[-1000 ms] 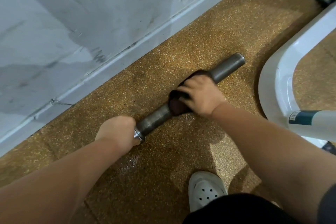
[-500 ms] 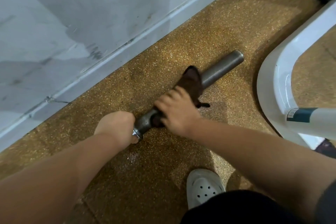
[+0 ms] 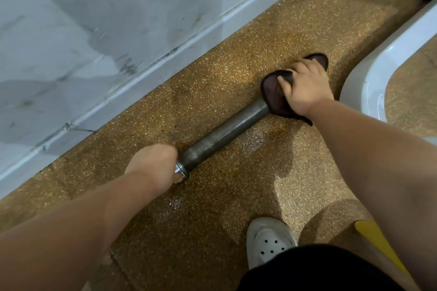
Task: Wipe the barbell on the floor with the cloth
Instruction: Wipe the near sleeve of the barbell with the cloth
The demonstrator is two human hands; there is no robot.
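Note:
A dark steel barbell sleeve (image 3: 224, 133) lies diagonally on the speckled brown floor, running from lower left to upper right. My left hand (image 3: 153, 163) is closed around the bar just behind the shiny collar, hiding that part. My right hand (image 3: 305, 87) presses a dark brown cloth (image 3: 272, 92) wrapped over the far end of the sleeve, so the tip is hidden under cloth and fingers.
A grey-white wall with a pale baseboard (image 3: 146, 73) runs close along the far side of the bar. A curved white machine frame (image 3: 369, 73) stands right of the cloth. My white clog (image 3: 267, 241) rests on the floor below; a yellow object (image 3: 373, 238) lies at lower right.
My right hand slid the cloth down toward the collar, then back up along the sleeve to its far end. My left hand kept its hold on the bar.

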